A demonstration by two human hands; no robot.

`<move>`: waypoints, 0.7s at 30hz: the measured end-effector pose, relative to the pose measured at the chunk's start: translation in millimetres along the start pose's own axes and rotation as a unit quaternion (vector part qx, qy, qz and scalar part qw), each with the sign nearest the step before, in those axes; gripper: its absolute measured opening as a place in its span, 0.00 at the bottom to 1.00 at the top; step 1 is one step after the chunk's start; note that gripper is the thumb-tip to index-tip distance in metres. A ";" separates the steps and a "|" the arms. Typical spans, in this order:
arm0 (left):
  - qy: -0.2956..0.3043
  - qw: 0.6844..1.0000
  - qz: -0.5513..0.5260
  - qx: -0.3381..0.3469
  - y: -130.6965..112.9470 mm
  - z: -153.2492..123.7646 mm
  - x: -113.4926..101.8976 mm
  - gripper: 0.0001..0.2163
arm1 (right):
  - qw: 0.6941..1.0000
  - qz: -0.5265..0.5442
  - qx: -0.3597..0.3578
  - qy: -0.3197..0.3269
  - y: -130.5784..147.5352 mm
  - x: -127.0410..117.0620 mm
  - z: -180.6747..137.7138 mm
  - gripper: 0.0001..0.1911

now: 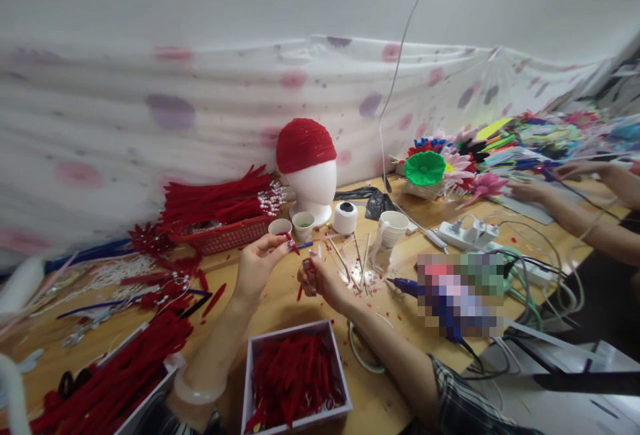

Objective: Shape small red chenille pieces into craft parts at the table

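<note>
My left hand (264, 256) is raised over the table, its thumb and fingertips pinching a short red fuzzy piece (292, 243) that looks like chenille stem. A thin blue stick-like thing (303, 245) shows just beyond those fingertips; I cannot tell whether it is held. Close by on the right, my right hand (320, 280) is curled with its fingers closed. What lies inside it is too small to make out, though a bit of red shows below the fingers. Under both hands stands a white box (247, 381) full of red fuzzy pieces (295, 375).
Behind the hands are paper cups (303, 227), a white thread spool (345, 219) and a foam head (314, 185) in a red cap. A red basket (225, 237) of stems stands left. Rightward lie a blue glue gun (406, 286), power strips (465, 233) and a co-worker's arms (565, 208).
</note>
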State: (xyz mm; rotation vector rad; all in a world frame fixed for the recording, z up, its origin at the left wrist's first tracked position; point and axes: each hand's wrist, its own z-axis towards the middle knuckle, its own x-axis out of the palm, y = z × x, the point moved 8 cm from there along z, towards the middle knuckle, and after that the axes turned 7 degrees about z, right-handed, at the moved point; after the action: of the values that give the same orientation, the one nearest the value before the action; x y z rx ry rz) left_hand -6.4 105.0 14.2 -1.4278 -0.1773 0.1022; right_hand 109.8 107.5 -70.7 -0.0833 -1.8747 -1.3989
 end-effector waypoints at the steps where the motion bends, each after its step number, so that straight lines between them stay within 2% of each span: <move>1: -0.004 1.000 -0.017 -0.012 2.2 0.9 -1.9 0.11 | 0.999 0.014 -0.018 -0.022 5.0 -4.2 0.3 0.26; 4: 0.027 0.999 -0.013 -0.031 0.6 0.3 -2.8 0.12 | 0.992 0.068 -0.067 -0.087 21.3 -20.1 0.5 0.24; 5: 0.061 0.997 0.018 -0.039 -1.2 -1.9 0.0 0.12 | 0.989 0.085 -0.072 -0.101 25.0 -24.7 0.5 0.23; 7: 0.176 0.975 0.119 -0.060 -2.6 -12.1 12.6 0.10 | 0.982 0.113 -0.083 -0.126 31.2 -32.9 0.3 0.21; 8: 0.253 0.949 0.178 -0.068 -1.4 -20.8 21.2 0.09 | 0.980 0.122 -0.085 -0.133 33.1 -35.6 0.3 0.20; 10: 0.402 0.869 0.280 -0.069 3.9 -42.6 36.8 0.08 | 0.977 0.134 -0.089 -0.139 35.4 -38.4 0.2 0.18; 11: 0.449 0.833 0.316 -0.064 7.1 -51.0 41.3 0.08 | 0.977 0.137 -0.090 -0.139 36.0 -38.7 0.3 0.17; 12: 0.469 0.812 0.343 -0.060 10.7 -54.7 43.5 0.10 | 0.977 0.138 -0.090 -0.138 36.1 -38.5 0.3 0.17; 14: 0.430 0.814 0.387 -0.050 18.1 -46.8 42.2 0.13 | 0.977 0.138 -0.086 -0.138 35.6 -38.1 0.1 0.16; 16: 0.338 0.837 0.429 -0.027 26.7 -28.8 36.1 0.15 | 0.976 0.141 -0.083 -0.144 34.6 -38.4 -0.4 0.16; 18: 0.271 0.835 0.479 0.001 40.3 -14.9 31.6 0.14 | 0.975 0.143 -0.080 -0.147 33.6 -38.6 -0.8 0.17; 21: 0.253 0.814 0.522 0.000 69.9 -6.8 29.6 0.10 | 0.977 0.138 -0.076 -0.145 32.0 -38.1 -0.9 0.18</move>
State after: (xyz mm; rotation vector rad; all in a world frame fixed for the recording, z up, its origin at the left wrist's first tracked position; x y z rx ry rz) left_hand 26.4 113.5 -54.0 -1.3550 1.0748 0.6127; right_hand 152.0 133.8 -68.7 -0.6294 -1.8951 -1.3872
